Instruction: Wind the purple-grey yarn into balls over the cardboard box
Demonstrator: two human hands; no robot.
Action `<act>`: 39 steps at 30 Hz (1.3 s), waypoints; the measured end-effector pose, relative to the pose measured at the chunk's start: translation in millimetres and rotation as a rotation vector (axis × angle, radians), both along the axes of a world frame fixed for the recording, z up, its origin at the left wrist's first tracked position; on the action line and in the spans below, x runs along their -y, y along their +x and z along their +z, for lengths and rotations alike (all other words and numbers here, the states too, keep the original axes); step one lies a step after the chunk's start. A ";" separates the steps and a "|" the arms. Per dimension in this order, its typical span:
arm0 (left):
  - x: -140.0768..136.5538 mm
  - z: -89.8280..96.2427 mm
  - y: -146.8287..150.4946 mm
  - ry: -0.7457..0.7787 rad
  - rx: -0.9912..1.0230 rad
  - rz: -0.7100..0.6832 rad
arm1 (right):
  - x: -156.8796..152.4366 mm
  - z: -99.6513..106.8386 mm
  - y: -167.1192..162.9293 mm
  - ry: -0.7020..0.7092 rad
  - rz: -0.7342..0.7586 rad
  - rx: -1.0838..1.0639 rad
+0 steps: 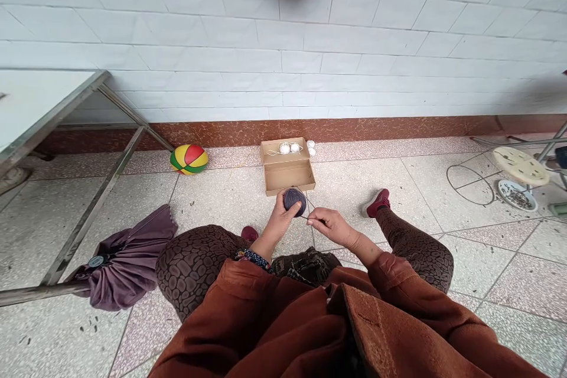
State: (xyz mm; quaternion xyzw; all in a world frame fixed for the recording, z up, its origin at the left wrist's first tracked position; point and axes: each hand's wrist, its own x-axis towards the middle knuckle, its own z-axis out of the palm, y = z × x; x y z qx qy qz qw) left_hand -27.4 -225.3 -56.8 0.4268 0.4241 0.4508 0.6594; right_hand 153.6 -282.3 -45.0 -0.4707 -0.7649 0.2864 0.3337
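Observation:
In the middle of the head view a ball of dark purple yarn (294, 201) is held up by my left hand (282, 215), its fingers closed round the left side. My right hand (330, 226) is just to the right of the ball, fingers pinched on a strand of the same yarn that runs back to it. Just beyond my hands an open cardboard box (290, 177) lies on the floor. White balls of string or yarn (284, 147) rest in its lid part, and small white pieces (311, 148) lie beside it.
A colourful ball (189, 159) lies by the wall. A folded purple umbrella (128, 260) is on the floor at left, near a metal-framed table (88, 230). On the right are a round stool (520, 165) and a white dish (517, 195) with small dark bits.

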 end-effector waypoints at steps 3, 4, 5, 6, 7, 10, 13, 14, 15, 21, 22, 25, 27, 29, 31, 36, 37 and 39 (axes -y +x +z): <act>0.8 -0.8 -1.8 0.075 -0.096 -0.083 | -9.5 18.2 3.3 0.006 -0.082 -0.060; 1.9 -0.7 -1.7 0.079 -0.081 -0.137 | -14.2 21.2 5.5 0.027 -0.099 -0.052; 3.2 -0.5 -1.3 0.083 -0.054 -0.201 | -19.2 22.5 7.9 0.053 -0.111 -0.036; 4.8 -0.2 -0.7 0.091 -0.022 -0.270 | -23.9 22.2 10.4 0.078 -0.125 -0.014; 6.5 0.4 0.0 0.101 0.012 -0.335 | -28.1 20.5 12.7 0.098 -0.142 0.006; 12.6 3.0 2.2 0.097 0.116 -0.433 | -35.7 8.8 17.1 0.116 -0.207 0.017; 19.0 7.1 3.6 -0.009 0.247 -0.429 | -36.6 -7.2 17.2 0.101 -0.273 -0.032; 20.8 8.8 3.8 -0.052 0.289 -0.437 | -36.0 -12.5 16.6 0.086 -0.298 -0.048; 22.2 10.5 3.8 -0.091 0.327 -0.450 | -35.2 -17.8 16.0 0.068 -0.325 -0.061; 18.2 15.0 4.0 -0.230 0.520 -0.341 | -25.3 -44.3 11.9 -0.020 -0.368 -0.059; 15.7 13.9 4.0 -0.233 0.537 -0.299 | -23.2 -47.7 11.3 -0.026 -0.358 -0.054; 6.6 8.3 3.3 -0.215 0.537 -0.179 | -17.4 -55.2 9.3 -0.055 -0.317 -0.035; 0.6 3.5 2.5 -0.208 0.496 -0.098 | -13.8 -57.1 7.6 -0.080 -0.286 -0.023; -4.3 -1.5 1.9 -0.208 0.423 -0.026 | -10.1 -55.1 5.1 -0.085 -0.237 -0.017; -7.6 -6.1 1.7 -0.188 0.314 0.018 | -6.4 -47.6 1.6 -0.063 -0.156 -0.023; -8.1 -13.6 1.9 0.009 -0.051 -0.006 | -4.9 -8.3 -4.5 0.034 -0.044 -0.100; -7.0 -14.3 2.1 0.050 -0.111 -0.038 | -7.2 0.0 -3.9 0.054 -0.052 -0.103; -3.9 -15.3 2.6 0.110 -0.184 -0.120 | -13.9 13.0 0.0 0.100 -0.065 -0.086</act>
